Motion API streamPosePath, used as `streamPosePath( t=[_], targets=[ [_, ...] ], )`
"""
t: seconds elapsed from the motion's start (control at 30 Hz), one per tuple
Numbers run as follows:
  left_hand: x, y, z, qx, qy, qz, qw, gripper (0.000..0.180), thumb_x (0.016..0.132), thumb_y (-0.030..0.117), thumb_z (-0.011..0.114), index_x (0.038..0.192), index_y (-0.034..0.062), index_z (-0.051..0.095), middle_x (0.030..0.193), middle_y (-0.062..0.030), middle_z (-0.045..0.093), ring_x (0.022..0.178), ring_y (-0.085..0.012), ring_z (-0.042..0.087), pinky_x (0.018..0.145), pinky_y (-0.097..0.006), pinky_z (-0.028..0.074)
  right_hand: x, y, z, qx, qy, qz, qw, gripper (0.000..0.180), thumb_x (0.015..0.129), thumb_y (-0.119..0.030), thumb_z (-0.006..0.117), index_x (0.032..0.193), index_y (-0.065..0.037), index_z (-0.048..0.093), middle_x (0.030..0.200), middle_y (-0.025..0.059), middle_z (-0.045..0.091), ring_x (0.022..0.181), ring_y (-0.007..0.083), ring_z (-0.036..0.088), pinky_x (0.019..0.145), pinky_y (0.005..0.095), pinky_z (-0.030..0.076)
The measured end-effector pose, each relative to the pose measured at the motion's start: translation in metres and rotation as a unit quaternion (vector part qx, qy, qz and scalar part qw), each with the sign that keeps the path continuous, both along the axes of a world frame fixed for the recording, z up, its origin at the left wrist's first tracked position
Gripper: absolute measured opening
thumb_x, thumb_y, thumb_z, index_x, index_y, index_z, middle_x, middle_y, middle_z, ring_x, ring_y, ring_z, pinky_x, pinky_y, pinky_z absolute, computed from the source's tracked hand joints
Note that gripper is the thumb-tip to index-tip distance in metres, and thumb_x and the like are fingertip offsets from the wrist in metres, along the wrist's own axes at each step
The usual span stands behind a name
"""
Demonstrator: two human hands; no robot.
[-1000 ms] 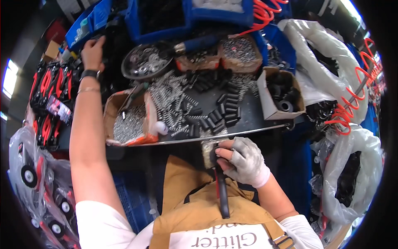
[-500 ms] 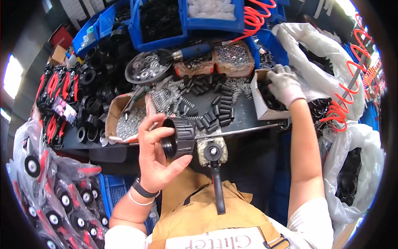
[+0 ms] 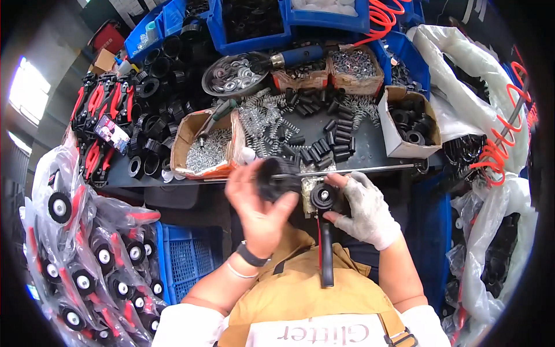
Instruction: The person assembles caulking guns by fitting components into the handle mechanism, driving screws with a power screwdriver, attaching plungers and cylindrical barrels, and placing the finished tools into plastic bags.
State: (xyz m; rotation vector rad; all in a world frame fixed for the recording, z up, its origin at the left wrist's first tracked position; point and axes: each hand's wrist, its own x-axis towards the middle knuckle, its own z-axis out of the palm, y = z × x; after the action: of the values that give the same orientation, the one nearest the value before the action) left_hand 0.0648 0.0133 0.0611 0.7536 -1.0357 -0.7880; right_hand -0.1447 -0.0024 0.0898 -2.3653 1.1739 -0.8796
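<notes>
My left hand, slightly blurred, grips a black ribbed plastic collar with a wide opening. Beside it, my gloved right hand has its thumb and fingers around a black round part with a shiny centre. Whether a small loose piece is also in those fingers is hidden. A long black handle runs from the round part toward my apron. Beneath the round part sits a pale, worn block at the table's front edge. Behind both hands stretches a thin metal rod.
A white box of black rings stands right, near a plastic bag. Springs and black tubes cover mid-table. A screwdriver rests in a cardboard box. Cutters lie left; bagged wheeled parts hang below.
My right hand has left the white box and come down to the round part. My left hand has brought the ribbed collar nearer to it. The whole view has shifted.
</notes>
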Motion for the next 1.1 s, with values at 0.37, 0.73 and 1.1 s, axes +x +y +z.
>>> streamPosePath(
  t=[0.37,0.73,1.1],
  targets=[
    [-0.009,-0.003,-0.019,0.041,-0.257,-0.170,0.950,0.088,0.074,0.009,0.084,0.144,0.0048,0.031,0.144,-0.0188,0.042,0.136,-0.0358,0.043,0.113,-0.042,0.036,-0.039,0.002,0.003,0.118,-0.093,-0.083,0.985,0.060,0.078,-0.010,0.079,0.133,-0.007,0.057,0.111,0.0105,0.069,0.095,0.0245,0.066,0.079,0.0346,0.053],
    [0.116,-0.225,0.193,-0.071,-0.097,0.040,0.992,0.036,0.092,0.015,0.067,0.124,0.0028,0.056,0.105,-0.0064,0.066,0.091,-0.0165,0.064,0.083,-0.031,0.050,0.104,-0.146,0.039,-0.061,0.118,0.178,0.975,0.046,0.078,-0.037,0.077,0.116,-0.011,0.068,0.124,0.0129,0.062,0.120,0.0354,0.052,0.102,0.0453,0.044],
    [0.101,-0.415,0.125,0.005,-0.658,0.176,0.733,0.020,0.084,0.019,0.070,0.094,0.0023,0.074,0.096,-0.0157,0.072,0.098,-0.0345,0.068,0.085,-0.044,0.054,0.100,-0.144,0.064,0.040,0.051,0.278,0.958,0.038,0.079,-0.031,0.077,0.105,-0.006,0.065,0.103,0.0124,0.065,0.105,0.0341,0.059,0.091,0.0445,0.049]
  ],
)
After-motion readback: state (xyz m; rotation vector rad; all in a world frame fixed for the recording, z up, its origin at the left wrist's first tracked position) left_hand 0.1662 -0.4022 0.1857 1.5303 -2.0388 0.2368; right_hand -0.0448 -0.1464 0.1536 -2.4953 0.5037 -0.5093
